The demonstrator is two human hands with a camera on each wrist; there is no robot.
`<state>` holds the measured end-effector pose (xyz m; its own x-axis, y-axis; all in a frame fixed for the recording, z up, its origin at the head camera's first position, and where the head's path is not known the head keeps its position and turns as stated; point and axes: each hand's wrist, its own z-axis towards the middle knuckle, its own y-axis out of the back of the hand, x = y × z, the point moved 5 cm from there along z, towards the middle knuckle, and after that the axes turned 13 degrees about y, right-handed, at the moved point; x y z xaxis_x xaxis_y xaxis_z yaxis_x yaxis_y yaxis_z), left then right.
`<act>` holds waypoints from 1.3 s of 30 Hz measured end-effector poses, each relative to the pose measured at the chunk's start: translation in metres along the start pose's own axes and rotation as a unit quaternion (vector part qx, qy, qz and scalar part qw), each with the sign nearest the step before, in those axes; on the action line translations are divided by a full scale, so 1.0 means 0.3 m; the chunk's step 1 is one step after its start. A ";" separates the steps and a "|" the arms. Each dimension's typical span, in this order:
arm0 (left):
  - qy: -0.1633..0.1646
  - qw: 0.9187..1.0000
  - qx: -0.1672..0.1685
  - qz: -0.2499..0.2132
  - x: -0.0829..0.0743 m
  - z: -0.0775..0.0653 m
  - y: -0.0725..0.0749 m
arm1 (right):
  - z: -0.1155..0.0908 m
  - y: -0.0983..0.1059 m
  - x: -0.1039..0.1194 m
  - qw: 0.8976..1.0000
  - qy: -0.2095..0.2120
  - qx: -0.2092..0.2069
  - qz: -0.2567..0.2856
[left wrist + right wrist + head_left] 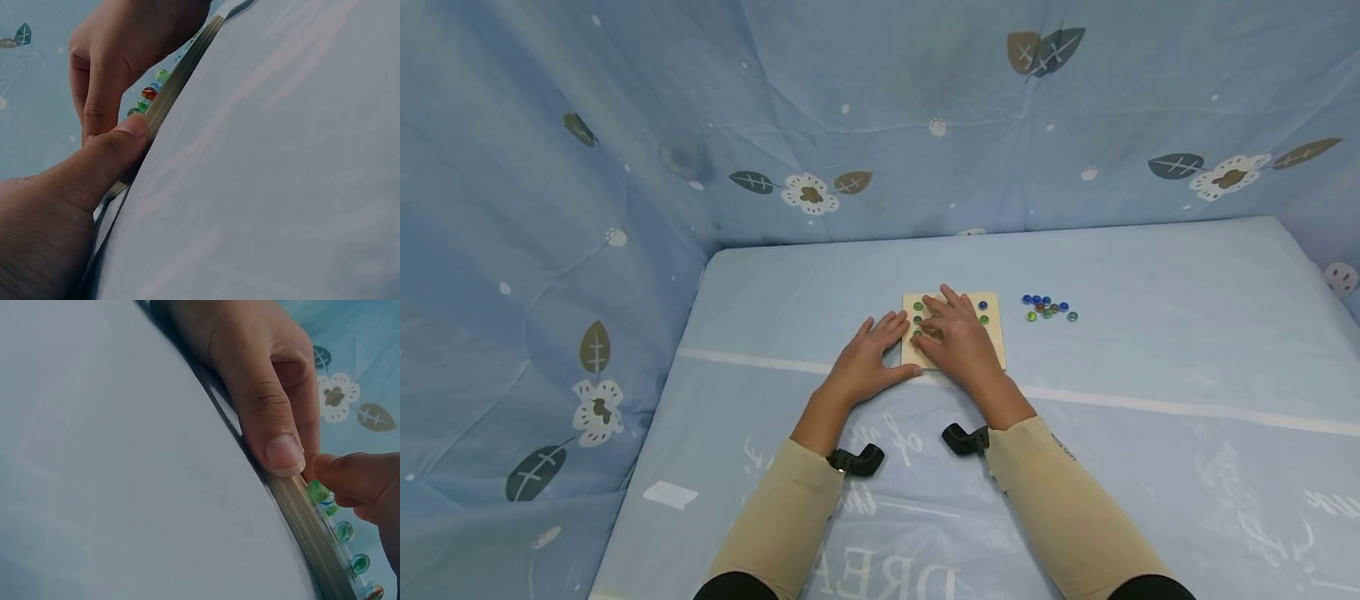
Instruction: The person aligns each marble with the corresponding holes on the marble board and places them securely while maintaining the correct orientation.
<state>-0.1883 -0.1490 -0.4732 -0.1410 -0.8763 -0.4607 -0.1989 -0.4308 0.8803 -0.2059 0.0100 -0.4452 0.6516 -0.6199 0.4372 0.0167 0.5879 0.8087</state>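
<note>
A pale wooden board (995, 337) lies flat on the covered table, with green and blue marbles set in rows on it. My left hand (871, 360) holds the board at its near left corner, fingers along the left side. In the right wrist view, the left thumb (284, 453) presses the board's near edge. Over the board reaches my right hand (958, 340), its thumb and a finger at a green marble (317, 490) near the left side. The fingertip contact is partly hidden. The right hand covers the board's middle.
A loose group of blue, green and reddish marbles (1051, 307) lies on the tablecloth right of the board. A pale strip (1112, 403) runs across the cloth. Blue patterned fabric (895, 100) hangs behind the table and on its left. A white patch (670, 495) sits at lower left.
</note>
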 end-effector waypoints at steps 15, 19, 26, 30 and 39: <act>0.000 1.000 -0.002 0.000 -0.001 -0.003 -0.001 | -0.012 0.053 -0.025 0.999 -0.030 -0.031 0.019; 0.007 1.000 -0.001 -0.002 0.000 0.000 -0.003 | -0.018 0.078 -0.054 0.997 -0.053 -0.046 0.032; 0.012 1.000 -0.003 -0.006 0.003 0.003 0.001 | -0.039 0.151 -0.125 0.991 -0.084 -0.083 0.060; 0.009 1.000 -0.004 -0.009 0.003 0.003 0.003 | -0.057 0.190 -0.182 0.986 -0.110 -0.106 0.061; 0.010 1.000 0.002 -0.016 -0.002 0.000 0.000 | -0.121 0.259 -0.303 0.973 -0.185 -0.134 0.031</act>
<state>-0.1881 -0.1486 -0.4730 -0.1148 -0.8663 -0.4862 -0.2059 -0.4580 0.8648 -0.2364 0.1310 -0.4363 0.3403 -0.6945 0.6339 0.2149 0.7137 0.6666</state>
